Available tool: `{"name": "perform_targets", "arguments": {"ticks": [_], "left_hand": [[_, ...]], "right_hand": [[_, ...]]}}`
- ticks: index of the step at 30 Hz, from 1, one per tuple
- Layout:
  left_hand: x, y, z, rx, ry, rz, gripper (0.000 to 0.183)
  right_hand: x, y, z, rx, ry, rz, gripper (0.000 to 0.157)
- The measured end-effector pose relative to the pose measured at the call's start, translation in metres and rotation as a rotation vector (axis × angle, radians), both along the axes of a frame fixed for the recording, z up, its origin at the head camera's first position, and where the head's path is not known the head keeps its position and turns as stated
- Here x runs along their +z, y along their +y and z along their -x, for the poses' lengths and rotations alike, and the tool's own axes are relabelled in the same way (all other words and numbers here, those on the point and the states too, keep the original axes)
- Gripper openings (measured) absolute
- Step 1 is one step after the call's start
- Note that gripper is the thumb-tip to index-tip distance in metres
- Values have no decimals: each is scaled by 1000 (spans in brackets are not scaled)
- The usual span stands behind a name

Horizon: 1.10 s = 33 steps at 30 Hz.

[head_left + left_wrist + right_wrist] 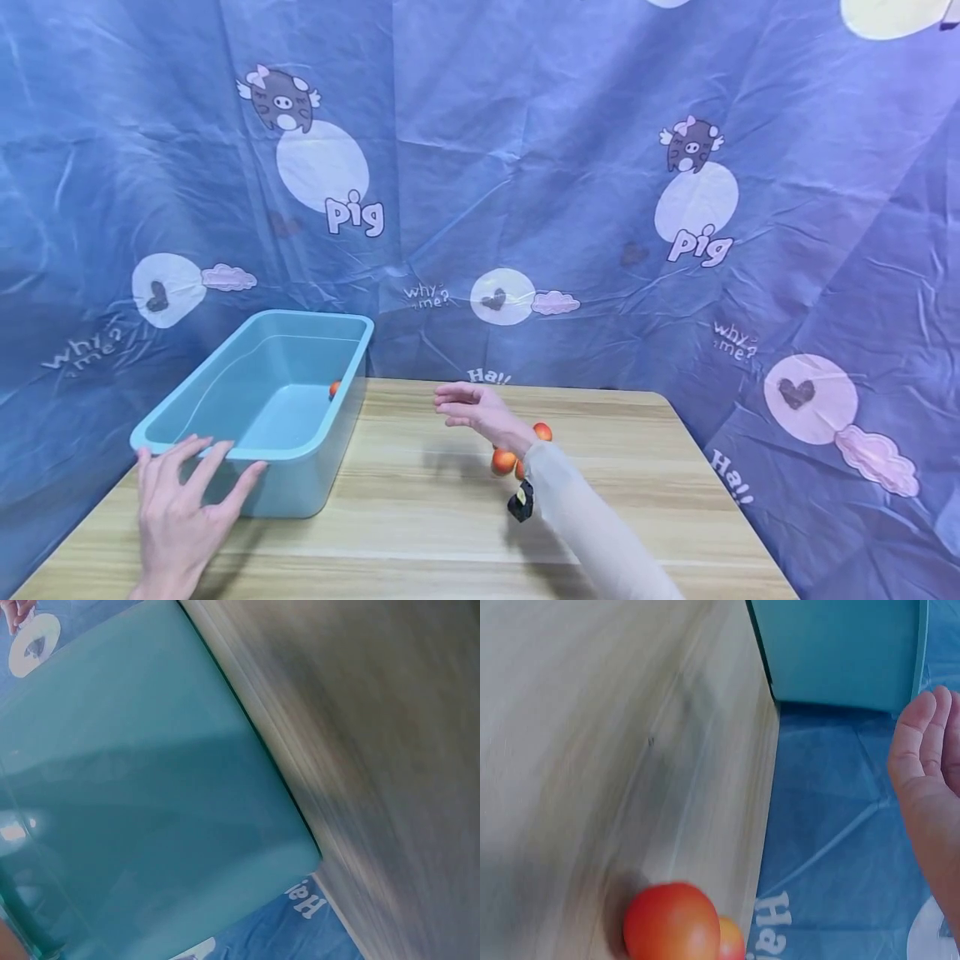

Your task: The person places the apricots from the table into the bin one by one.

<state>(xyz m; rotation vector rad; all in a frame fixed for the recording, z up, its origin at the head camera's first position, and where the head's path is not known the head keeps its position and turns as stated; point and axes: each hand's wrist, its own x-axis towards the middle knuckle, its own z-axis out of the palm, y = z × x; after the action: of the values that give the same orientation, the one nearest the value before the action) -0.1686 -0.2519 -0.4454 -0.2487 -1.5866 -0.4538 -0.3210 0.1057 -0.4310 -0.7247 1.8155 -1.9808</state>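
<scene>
A light blue plastic bin (300,483) stands on the left of the table. At its near rim my left hand (180,508) holds on, fingertips over the edge and thumb against the outer wall. One red-orange round fruit (334,389) lies inside the bin. My right hand (480,412) is raised over the table, right of the bin, its fingers loosely extended with nothing seen in them. Behind its wrist sit several similar fruits (503,461), partly covered by the sleeve; the right wrist view shows a fruit (672,922) close up with another (731,941) behind it.
A small black object (521,502) with a pale spot shows beside the right sleeve. The wooden table (420,533) ends at a blue printed cloth (450,208), which hangs behind it and along both sides.
</scene>
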Motion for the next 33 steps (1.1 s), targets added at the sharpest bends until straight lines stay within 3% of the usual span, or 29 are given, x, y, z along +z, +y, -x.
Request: {"name": "perform_targets", "arguments": {"ticks": [10,17,33], "left_hand": [[11,7,-3,1,-6,-11,60],[11,4,1,1,-15,-4,61],[11,0,1,-2,-46,-5,61]], "right_hand": [[9,34,4,28,1,-35,42],[11,64,9,-42,-18,-50,44],[-8,124,9,-148,-64,-153,42]]}}
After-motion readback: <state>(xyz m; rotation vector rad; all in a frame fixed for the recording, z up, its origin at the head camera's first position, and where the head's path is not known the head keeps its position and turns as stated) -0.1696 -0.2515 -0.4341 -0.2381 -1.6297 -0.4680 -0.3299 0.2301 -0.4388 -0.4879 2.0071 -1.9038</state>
